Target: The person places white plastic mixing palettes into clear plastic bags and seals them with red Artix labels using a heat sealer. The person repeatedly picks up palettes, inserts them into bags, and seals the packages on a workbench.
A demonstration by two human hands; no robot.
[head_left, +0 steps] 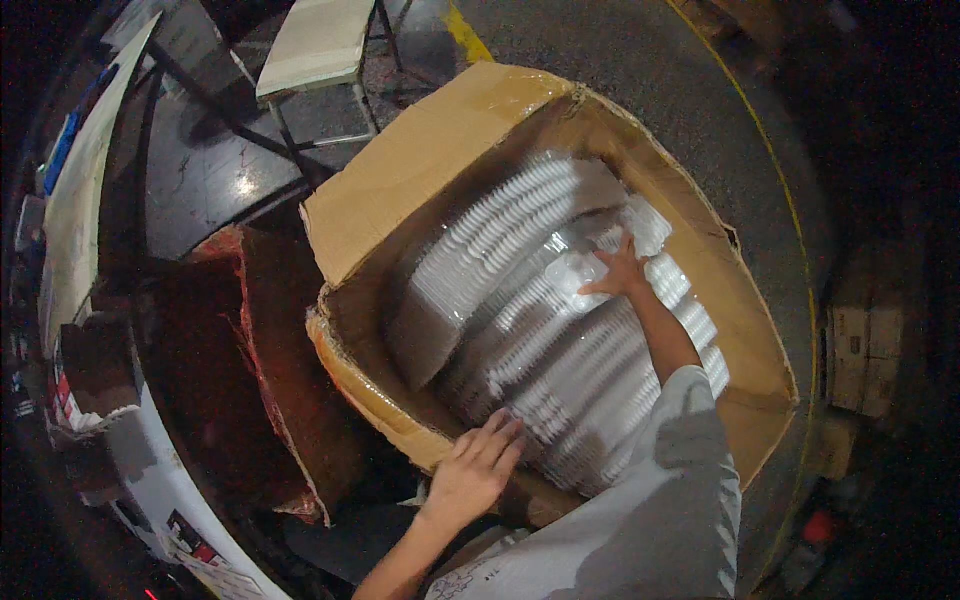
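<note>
well, left hand (474, 470) near, right hand (624, 272) far, each grip unclenched: a lopsided push could topple the plastic stacks (590, 375).

and here's the shirt (545, 560), pale grey, loose folds running over its front, with broad darker grey areas across it; shadow or dye, it's hard to tell. over on the right there's the sleeve (690, 400), short and roomy, its hem plain and wide near the elbow. low down, a small printed design (452, 584) shows in thin dark lines, too small to make out. then come the forearms (664, 330), bare and slim, leading to the left hand (472, 478) and the right hand (622, 272), both ungloved, slender fingers on each.
</note>
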